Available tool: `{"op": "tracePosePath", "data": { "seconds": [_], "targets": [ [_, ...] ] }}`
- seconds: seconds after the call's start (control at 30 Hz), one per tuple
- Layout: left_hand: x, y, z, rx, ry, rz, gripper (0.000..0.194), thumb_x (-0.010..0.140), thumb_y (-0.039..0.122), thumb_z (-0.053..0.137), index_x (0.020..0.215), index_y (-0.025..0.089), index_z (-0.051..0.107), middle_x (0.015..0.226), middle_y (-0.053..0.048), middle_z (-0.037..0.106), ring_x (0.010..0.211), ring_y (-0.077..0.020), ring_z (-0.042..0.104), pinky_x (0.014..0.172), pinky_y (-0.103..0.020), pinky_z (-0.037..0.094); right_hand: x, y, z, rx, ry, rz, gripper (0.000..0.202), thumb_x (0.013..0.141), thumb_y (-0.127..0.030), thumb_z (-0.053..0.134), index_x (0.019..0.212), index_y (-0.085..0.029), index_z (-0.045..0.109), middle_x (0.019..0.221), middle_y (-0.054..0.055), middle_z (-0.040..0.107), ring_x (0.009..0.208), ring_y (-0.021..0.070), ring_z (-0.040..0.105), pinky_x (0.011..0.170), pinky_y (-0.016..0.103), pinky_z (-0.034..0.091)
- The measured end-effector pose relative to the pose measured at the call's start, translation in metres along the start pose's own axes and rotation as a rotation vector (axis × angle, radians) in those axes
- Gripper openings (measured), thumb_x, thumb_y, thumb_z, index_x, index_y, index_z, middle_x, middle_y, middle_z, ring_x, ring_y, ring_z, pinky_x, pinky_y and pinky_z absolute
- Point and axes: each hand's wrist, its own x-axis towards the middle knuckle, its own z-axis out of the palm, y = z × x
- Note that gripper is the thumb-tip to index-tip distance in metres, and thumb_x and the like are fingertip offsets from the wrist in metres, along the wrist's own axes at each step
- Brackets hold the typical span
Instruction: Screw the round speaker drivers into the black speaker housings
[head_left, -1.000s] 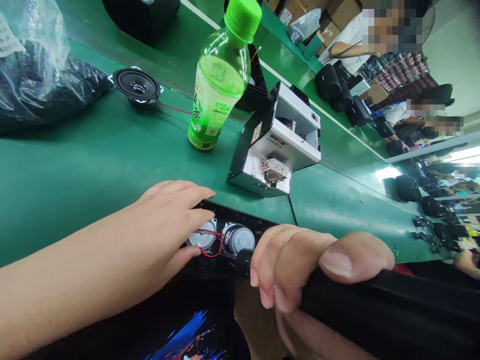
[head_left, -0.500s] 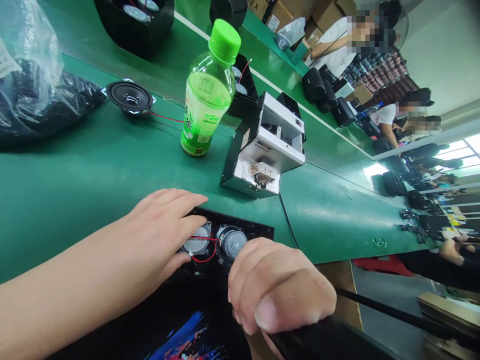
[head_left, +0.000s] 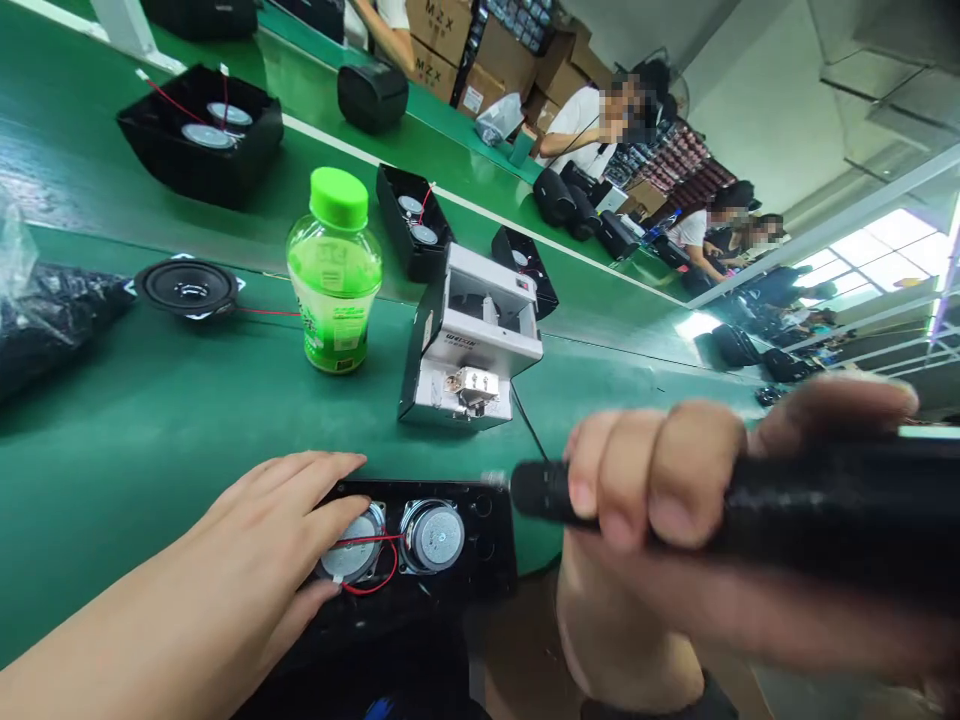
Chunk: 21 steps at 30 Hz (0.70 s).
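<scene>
A black speaker housing (head_left: 480,540) lies open at the near edge of the green bench, showing two round silver drivers (head_left: 433,535) and a red wire (head_left: 375,580). My left hand (head_left: 277,540) lies flat on the housing's left end, fingers over the left driver. My right hand (head_left: 660,490) is wrapped around a black electric screwdriver (head_left: 810,510), held level above the bench; its tip (head_left: 499,480) points left, just above the housing's far right corner.
A silver screw feeder box (head_left: 469,350) stands behind the housing, a green-capped bottle (head_left: 335,275) to its left, then a loose speaker cone (head_left: 187,288) and a plastic bag (head_left: 45,310). More black housings ride the conveyor (head_left: 199,135). Other people sit at the far side.
My right hand has lifted and turned the screwdriver level, off the housing. The view has tilted up and pulled back. My left hand stays on the housing.
</scene>
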Motion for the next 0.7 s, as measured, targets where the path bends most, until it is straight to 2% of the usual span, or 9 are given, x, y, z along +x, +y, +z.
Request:
{"op": "tracePosePath", "data": {
  "seconds": [0.03, 0.1, 0.2, 0.27, 0.4, 0.47, 0.53, 0.6, 0.7],
  "targets": [
    [-0.004, 0.000, 0.004, 0.015, -0.005, -0.025, 0.056, 0.095, 0.024, 0.074, 0.148, 0.036, 0.084, 0.174, -0.010, 0.083, 0.147, -0.0410, 0.085, 0.124, -0.060, 0.074, 0.017, 0.004, 0.001, 0.038, 0.074, -0.081, 0.050, 0.116, -0.092, 0.078, 0.134, -0.049, 0.095, 0.069, -0.006, 0.069, 0.053, 0.0214, 0.067, 0.054, 0.040, 0.064],
    [-0.011, -0.001, 0.010, 0.031, -0.029, -0.047, 0.057, 0.094, 0.026, 0.077, 0.150, 0.036, 0.083, 0.180, -0.010, 0.080, 0.152, -0.0421, 0.084, 0.131, -0.059, 0.072, 0.046, 0.020, 0.008, 0.071, 0.146, -0.168, 0.070, 0.105, -0.106, 0.081, 0.110, -0.036, 0.093, 0.070, -0.003, 0.074, 0.053, 0.0209, 0.066, 0.051, 0.039, 0.060],
    [-0.015, -0.002, 0.012, 0.033, -0.071, -0.050, 0.052, 0.094, 0.030, 0.081, 0.145, 0.036, 0.083, 0.180, -0.011, 0.080, 0.152, -0.0436, 0.085, 0.133, -0.060, 0.072, 0.071, 0.048, 0.019, 0.060, 0.089, -0.114, 0.086, 0.092, -0.119, 0.078, 0.098, -0.034, 0.082, 0.063, -0.005, 0.071, 0.048, 0.0193, 0.062, 0.046, 0.035, 0.052],
    [-0.014, -0.001, 0.011, 0.029, -0.077, -0.057, 0.049, 0.095, 0.031, 0.082, 0.143, 0.036, 0.083, 0.179, -0.012, 0.080, 0.152, -0.0453, 0.085, 0.132, -0.063, 0.073, 0.076, 0.061, 0.021, 0.077, 0.070, -0.085, 0.089, 0.093, -0.120, 0.074, 0.103, -0.032, 0.082, 0.064, -0.005, 0.068, 0.047, 0.0185, 0.061, 0.045, 0.034, 0.051],
    [-0.012, 0.002, 0.009, 0.021, -0.051, -0.057, 0.047, 0.095, 0.030, 0.081, 0.142, 0.034, 0.083, 0.178, -0.015, 0.080, 0.155, -0.0480, 0.083, 0.131, -0.068, 0.074, 0.073, 0.070, 0.015, 0.120, 0.104, -0.095, 0.083, 0.104, -0.112, 0.073, 0.117, -0.031, 0.086, 0.069, -0.005, 0.071, 0.049, 0.0162, 0.063, 0.045, 0.031, 0.053],
    [-0.013, 0.004, 0.007, 0.008, -0.058, -0.068, 0.050, 0.094, 0.030, 0.082, 0.144, 0.034, 0.083, 0.180, -0.014, 0.079, 0.156, -0.0486, 0.083, 0.132, -0.069, 0.073, 0.068, 0.066, 0.012, 0.142, 0.119, -0.074, 0.081, 0.111, -0.109, 0.063, 0.120, -0.031, 0.086, 0.069, -0.007, 0.069, 0.049, 0.0126, 0.063, 0.046, 0.025, 0.051],
    [-0.015, 0.005, 0.004, -0.004, -0.081, -0.095, 0.053, 0.096, 0.029, 0.083, 0.148, 0.036, 0.083, 0.184, -0.012, 0.077, 0.159, -0.0489, 0.081, 0.133, -0.071, 0.071, 0.058, 0.055, 0.009, 0.148, 0.109, -0.021, 0.078, 0.116, -0.104, 0.059, 0.123, -0.031, 0.087, 0.071, -0.008, 0.069, 0.051, 0.0108, 0.065, 0.048, 0.023, 0.052],
    [-0.016, 0.007, 0.000, -0.013, -0.116, -0.134, 0.056, 0.099, 0.028, 0.082, 0.154, 0.039, 0.081, 0.190, -0.010, 0.072, 0.164, -0.0485, 0.077, 0.136, -0.074, 0.068, 0.044, 0.040, 0.007, 0.149, 0.085, 0.045, 0.071, 0.118, -0.098, 0.067, 0.123, -0.031, 0.090, 0.073, -0.007, 0.070, 0.054, 0.0132, 0.068, 0.052, 0.026, 0.060],
    [-0.014, 0.009, -0.005, -0.028, -0.137, -0.146, 0.054, 0.102, 0.029, 0.080, 0.155, 0.040, 0.080, 0.192, -0.010, 0.070, 0.165, -0.0482, 0.076, 0.135, -0.077, 0.067, 0.021, 0.021, 0.007, 0.163, 0.016, 0.042, 0.046, 0.122, -0.079, 0.080, 0.130, -0.036, 0.094, 0.072, -0.006, 0.064, 0.055, 0.0172, 0.068, 0.057, 0.032, 0.068]
  ]
}}
